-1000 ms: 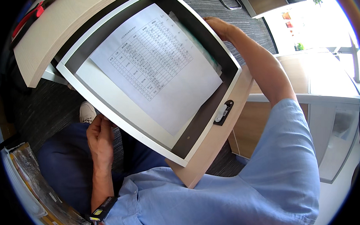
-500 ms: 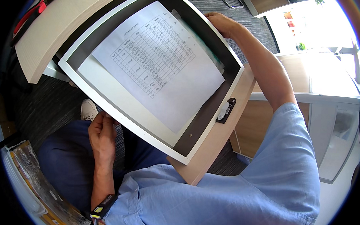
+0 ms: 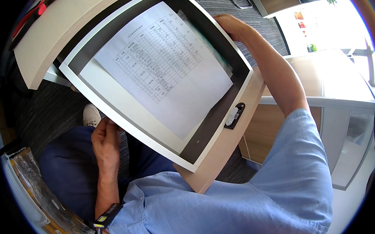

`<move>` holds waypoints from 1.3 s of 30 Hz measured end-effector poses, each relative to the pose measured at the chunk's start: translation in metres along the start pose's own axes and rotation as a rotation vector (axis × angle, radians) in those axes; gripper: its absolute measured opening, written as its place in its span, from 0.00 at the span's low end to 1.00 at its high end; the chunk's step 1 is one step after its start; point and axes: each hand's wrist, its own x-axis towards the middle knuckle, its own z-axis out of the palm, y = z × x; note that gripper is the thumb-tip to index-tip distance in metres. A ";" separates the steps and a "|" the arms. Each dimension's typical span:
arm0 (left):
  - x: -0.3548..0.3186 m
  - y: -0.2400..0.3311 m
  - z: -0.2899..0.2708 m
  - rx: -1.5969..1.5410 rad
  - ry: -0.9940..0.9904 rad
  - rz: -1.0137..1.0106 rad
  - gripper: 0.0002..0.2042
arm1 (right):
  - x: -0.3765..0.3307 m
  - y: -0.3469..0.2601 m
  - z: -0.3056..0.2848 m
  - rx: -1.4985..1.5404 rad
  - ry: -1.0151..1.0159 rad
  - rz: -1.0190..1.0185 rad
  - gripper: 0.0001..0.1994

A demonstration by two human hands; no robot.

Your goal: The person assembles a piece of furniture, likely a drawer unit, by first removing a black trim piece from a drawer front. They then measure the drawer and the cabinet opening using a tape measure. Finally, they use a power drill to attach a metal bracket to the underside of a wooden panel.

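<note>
A pulled-out drawer point(image 3: 108, 109) with white rims and dark inner walls tilts across the view above my lap. Inside lies a white sheet printed with a table point(image 3: 175, 99), over some greenish sheets at the far right wall. My left hand point(image 3: 106, 145) is at the drawer's near left side, thumb and fingers closed together against its lower edge; the fingertips are hidden underneath. My right hand point(image 3: 231, 26) reaches round to the far right side, and its fingers are hidden behind that wall. The wooden drawer front point(image 3: 219, 160) carries a black and silver lock point(image 3: 234, 115).
Red-and-black-handled pliers point(image 3: 30, 20) lie on the wooden desk top point(image 3: 70, 32) at upper left. A plastic-wrapped box point(image 3: 46, 190) stands at lower left beside my knee. Wood-and-white cabinets point(image 3: 287, 134) stand to the right. My shoe point(image 3: 91, 115) rests on the grey carpet.
Almost nothing differs. The drawer and both hands hold their places, with only a very slight shift of the whole picture.
</note>
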 end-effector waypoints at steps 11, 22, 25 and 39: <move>0.002 -0.008 -0.001 0.009 0.016 0.043 0.14 | -0.001 -0.003 0.011 0.045 0.075 0.030 0.18; 0.000 -0.002 -0.001 -0.023 0.007 0.007 0.13 | 0.013 0.015 -0.011 0.153 -0.117 0.134 0.18; 0.000 -0.003 -0.002 -0.015 -0.001 0.007 0.13 | 0.011 0.019 -0.019 0.210 -0.205 0.104 0.21; 0.001 -0.009 0.000 -0.003 0.007 0.030 0.14 | -0.012 0.043 -0.042 -0.021 -0.292 0.153 0.22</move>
